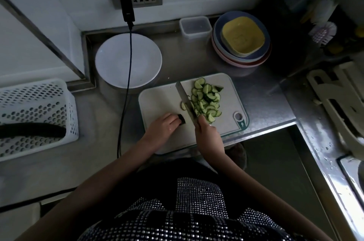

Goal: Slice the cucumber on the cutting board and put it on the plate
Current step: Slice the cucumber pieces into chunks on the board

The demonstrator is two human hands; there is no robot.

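Observation:
A white cutting board (161, 100) lies on the steel counter. My left hand (164, 127) grips a short dark end piece of cucumber (181, 119) on the board. My right hand (206, 132) holds the knife (185, 100) by its handle, blade standing edge-down just right of that piece. A heap of half-round cucumber slices (206, 100) lies right of the blade, and one slice (183, 105) lies left of it. The white plate (116, 59) sits behind the board to the left, with nothing on it.
A black cable (128, 75) hangs from the wall socket across the plate. A white perforated basket (35, 114) stands at the left. A clear container (195, 26) and stacked coloured bowls (241, 39) stand at the back. A sink rim (350, 167) is at the right.

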